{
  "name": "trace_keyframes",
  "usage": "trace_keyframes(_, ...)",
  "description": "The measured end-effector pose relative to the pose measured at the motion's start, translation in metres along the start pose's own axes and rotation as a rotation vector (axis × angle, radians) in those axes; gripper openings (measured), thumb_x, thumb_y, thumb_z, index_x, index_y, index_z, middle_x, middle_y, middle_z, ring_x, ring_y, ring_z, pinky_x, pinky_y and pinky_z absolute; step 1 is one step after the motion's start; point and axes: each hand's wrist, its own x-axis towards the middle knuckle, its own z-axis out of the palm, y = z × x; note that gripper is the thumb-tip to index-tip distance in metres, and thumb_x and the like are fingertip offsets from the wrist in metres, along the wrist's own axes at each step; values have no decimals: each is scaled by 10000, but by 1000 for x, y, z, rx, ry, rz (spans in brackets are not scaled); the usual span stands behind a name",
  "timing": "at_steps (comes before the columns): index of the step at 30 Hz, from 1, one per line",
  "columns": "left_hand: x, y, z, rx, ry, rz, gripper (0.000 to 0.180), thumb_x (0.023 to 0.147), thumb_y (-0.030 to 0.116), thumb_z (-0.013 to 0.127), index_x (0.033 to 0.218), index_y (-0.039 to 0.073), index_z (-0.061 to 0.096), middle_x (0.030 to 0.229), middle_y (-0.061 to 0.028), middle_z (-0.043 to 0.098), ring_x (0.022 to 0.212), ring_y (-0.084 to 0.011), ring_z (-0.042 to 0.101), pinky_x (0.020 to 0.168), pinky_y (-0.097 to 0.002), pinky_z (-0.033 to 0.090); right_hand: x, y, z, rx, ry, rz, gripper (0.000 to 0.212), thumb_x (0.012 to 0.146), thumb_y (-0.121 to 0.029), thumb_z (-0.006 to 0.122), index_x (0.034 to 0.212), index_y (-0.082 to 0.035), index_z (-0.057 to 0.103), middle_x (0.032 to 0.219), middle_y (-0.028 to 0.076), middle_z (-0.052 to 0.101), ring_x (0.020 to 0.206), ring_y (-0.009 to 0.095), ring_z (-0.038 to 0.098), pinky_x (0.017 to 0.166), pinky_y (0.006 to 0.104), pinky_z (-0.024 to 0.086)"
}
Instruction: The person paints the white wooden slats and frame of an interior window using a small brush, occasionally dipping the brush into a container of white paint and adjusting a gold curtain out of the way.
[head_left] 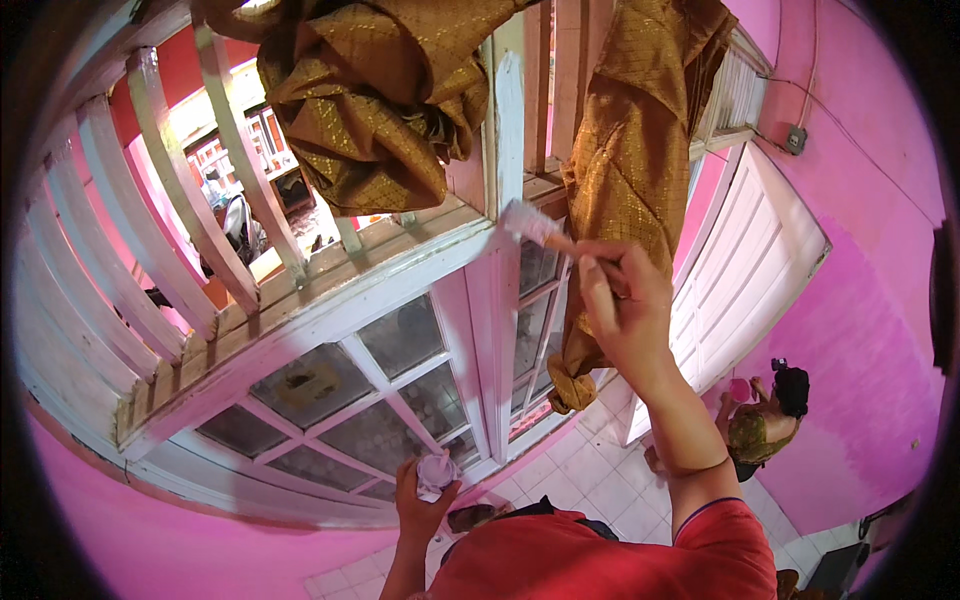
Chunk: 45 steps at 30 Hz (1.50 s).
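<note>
While right hand (632, 305) pinches flat, paint-caked brush (530, 224) beside white post (509, 130), left hand (422, 510) clasps round, paint-smeared cup (437, 474).

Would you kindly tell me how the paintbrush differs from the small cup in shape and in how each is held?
The paintbrush is long and slim, while the cup is short and round. The right hand holds the paintbrush up near the white post, whereas the left hand holds the cup lower in the picture. Both show a pale pinkish-lilac colour.
</note>
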Motion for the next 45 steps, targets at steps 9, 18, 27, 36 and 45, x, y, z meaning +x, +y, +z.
trace_keyframes(9,7,12,-1,-38,14,59,644,690,170,941,1222,-14,628,1208,-188,594,1095,-375,608,947,-435,500,40,-17,14,82,239,-253,133,1007,-14,619,1127,44,618,862,86,686,716,54,620,605,217,499)
trace_keyframes(18,3,11,-5,5,27,86,674,691,179,947,1246,-27,624,1200,-182,592,1092,-365,610,942,-425,504,0,-3,2,179,79,66,111,1009,-37,625,1092,37,612,860,113,712,738,71,656,601,240,516)
trace_keyframes(27,8,19,2,53,19,100,677,680,179,947,1238,-32,628,1207,-203,598,1121,-387,611,952,-438,506,72,-21,3,219,247,-221,123,1004,-58,624,1084,35,614,871,138,740,721,152,706,630,282,524)
trace_keyframes(36,5,18,2,66,41,80,696,673,200,952,1247,-26,629,1220,-227,604,1148,-400,603,958,-459,506,35,-9,-10,106,173,-90,128,999,-92,628,1040,30,624,848,178,716,763,252,746,667,329,547)
trace_keyframes(45,8,15,8,11,-59,1,769,698,263,943,1304,-37,577,1302,-247,587,1231,-413,565,1055,-485,447,100,-17,2,269,419,-424,146,1039,-63,598,1124,54,620,894,50,686,763,36,564,655,209,453)
